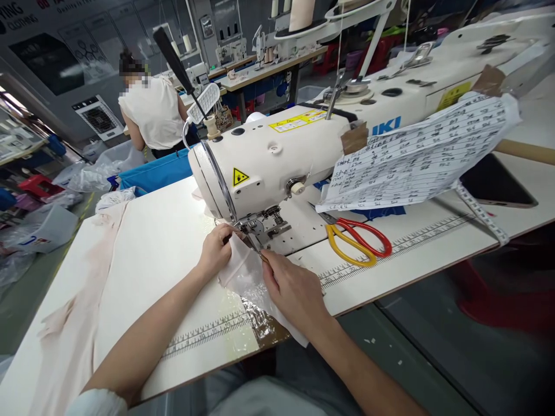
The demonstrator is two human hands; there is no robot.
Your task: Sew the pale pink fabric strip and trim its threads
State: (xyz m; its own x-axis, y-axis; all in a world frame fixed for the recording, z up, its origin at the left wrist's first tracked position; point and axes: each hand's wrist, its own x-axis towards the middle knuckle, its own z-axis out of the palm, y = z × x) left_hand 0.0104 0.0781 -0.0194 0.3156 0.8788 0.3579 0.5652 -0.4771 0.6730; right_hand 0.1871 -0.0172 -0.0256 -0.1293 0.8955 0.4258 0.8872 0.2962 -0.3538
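Note:
My left hand [215, 252] is closed with its fingertips pinching a piece of pale pink fabric [240, 267] right by the needle area of a white sewing machine [264, 156]. On the fabric's other side, my right hand [297, 289] is closed around a thin pointed metal tool [255, 245], whose tip points toward the presser foot. Its exact kind is hard to make out. The fabric hangs from the needle area toward the table's front edge, over shiny clear tape. The needle itself is hidden behind my fingers and the machine head.
Red-and-yellow-handled scissors [358, 242] lie right of the machine bed. A handwritten paper sheet [416, 162] is taped to the machine, near a phone [498, 182] and a tape measure [481, 214]. Long pink fabric [82, 289] lies at left. A person [154, 110] works beyond a blue cloth bin [151, 172].

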